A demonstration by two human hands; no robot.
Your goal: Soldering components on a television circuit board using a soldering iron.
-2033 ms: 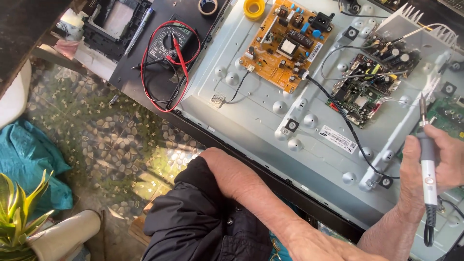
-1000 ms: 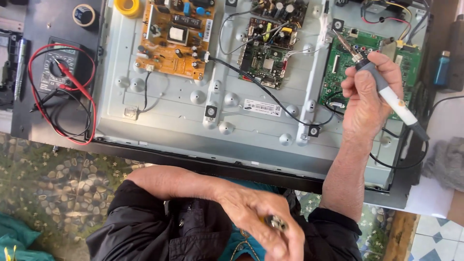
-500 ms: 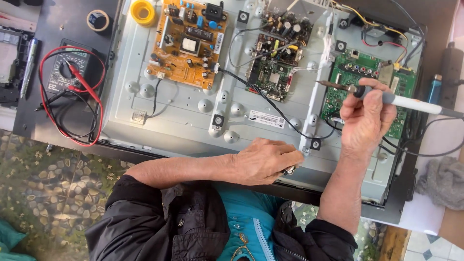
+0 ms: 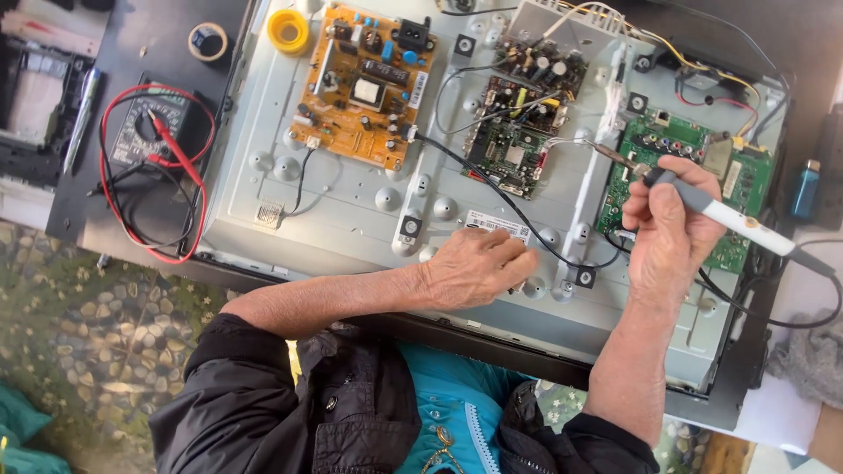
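We are looking down from a head camera at our two bare hands working over the opened back of a flat television, whose pale grey metal chassis (image 4: 351, 206) is lying flat on a dark counter (image 4: 149, 53). Our right hand (image 4: 667, 233) is gripping a soldering iron (image 4: 716, 213) like a pen, fingers (image 4: 680, 180) closed around its grey-white handle, and the metal tip is pointing up and left, touching or just above the left edge of a green circuit board (image 4: 746, 189) at the right end of the chassis; we cannot tell whether the tip is making contact. The iron's dark cable is trailing off to the right and looping back under the hand. Our left hand (image 4: 474, 268) is resting palm down on the chassis near its lower middle, fingers curled loosely beside a small white label (image 4: 496, 224) and a black wire (image 4: 492, 189); we cannot tell whether the hand is holding anything. Both forearms are coming out of pushed-up black jacket sleeves (image 4: 263, 395), over a teal top. An orange-brown power board (image 4: 364, 83) is sitting at the upper left of the chassis, and a smaller dark green board (image 4: 518, 132) is lying between it and the board being worked on. To the left on the counter, a black multimeter (image 4: 149, 132) is lying with its red and black leads looped around it. A yellow spool (image 4: 288, 31) and a roll of tape (image 4: 209, 39) are lying near the top edge, and a blue lighter (image 4: 803, 189) is lying at the far right.
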